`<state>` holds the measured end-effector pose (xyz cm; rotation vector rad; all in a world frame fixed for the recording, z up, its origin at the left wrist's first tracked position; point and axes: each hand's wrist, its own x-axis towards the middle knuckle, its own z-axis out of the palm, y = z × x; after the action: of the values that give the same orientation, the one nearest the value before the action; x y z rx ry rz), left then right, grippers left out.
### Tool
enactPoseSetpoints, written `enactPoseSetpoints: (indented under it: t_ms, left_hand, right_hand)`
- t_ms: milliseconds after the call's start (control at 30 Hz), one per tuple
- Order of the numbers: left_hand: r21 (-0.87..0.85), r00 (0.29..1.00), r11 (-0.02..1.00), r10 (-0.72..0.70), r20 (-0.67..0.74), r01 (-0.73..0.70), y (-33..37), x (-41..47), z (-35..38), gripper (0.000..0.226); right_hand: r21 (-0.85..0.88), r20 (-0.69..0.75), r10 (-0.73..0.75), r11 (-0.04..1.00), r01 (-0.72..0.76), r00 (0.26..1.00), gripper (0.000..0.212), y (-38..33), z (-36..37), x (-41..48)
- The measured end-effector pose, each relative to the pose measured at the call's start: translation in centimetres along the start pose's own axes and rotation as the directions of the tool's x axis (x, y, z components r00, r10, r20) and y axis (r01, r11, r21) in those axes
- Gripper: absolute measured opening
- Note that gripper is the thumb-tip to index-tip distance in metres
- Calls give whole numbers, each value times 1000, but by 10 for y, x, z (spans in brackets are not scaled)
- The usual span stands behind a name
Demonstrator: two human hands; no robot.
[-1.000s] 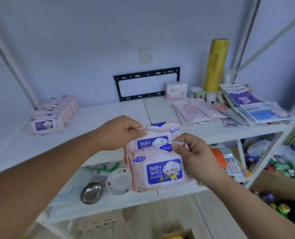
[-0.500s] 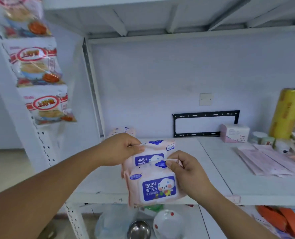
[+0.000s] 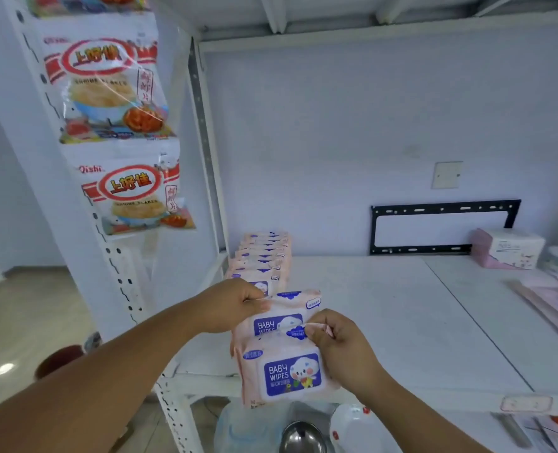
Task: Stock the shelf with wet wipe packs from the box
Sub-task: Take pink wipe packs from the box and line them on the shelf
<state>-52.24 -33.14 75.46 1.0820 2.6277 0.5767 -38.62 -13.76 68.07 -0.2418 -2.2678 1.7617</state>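
And the view has swung left! 1 second ago the stocked packs sat far off at 9 o'clock of the frame, and half a second ago only their tip peeked over the knuckles. Now the row of packs (image 3: 262,256) stands dead ahead, at 12 o'clock from the hands, lined front to back along the left end of the shelf (image 3: 385,305). The snack bags (image 3: 107,93) fill 10 o'clock, and the black bracket (image 3: 444,227) has slid out to 2 o'clock.

The grips have not budged. The left hand (image 3: 235,305), fingers curled, pinches the top edge of the rear pack (image 3: 287,317). The right hand (image 3: 339,348) pinches the top flap of the front pack (image 3: 284,371) between thumb and curled fingers. That pack hangs at 6 o'clock of the rear one and overlaps its lower half. Both are upright in the air over the shelf's front edge, labels toward the person. Whether the rear pack touches the row's nearest one, I cannot tell.

For the task, I'd judge the carry is all but done: 2 packs are lined up with the row and ready to go down at its near end, rear pack first. These are soft pouches, so a nudge could tip the neighbours. The box is out of view.
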Motion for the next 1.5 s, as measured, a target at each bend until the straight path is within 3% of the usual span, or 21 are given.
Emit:
enactPoseSetpoints:
  t_ms: [367,567,900,1033,1500]
  left_hand:
    - [17,983,983,-181,43,181,-75,81,-7,33]
    - [80,976,975,-212,54,207,-98,112,-12,33]
    - [50,966,971,-238,105,234,-136,150,-15,22]
    - [37,959,969,-249,133,246,-151,165,-10,33]
    - [7,962,962,-272,-6,272,-169,192,3,30]
  right_hand:
    - [84,93,60,994,-68,994,16,55,38,118]
    - [132,136,113,983,-131,984,16,66,51,157]
    - [165,85,241,954,-252,967,16,86,82,192]
    - [193,45,312,929,-315,949,15,92,93,197]
    - [169,-66,316,939,-301,947,11,101,113,218]
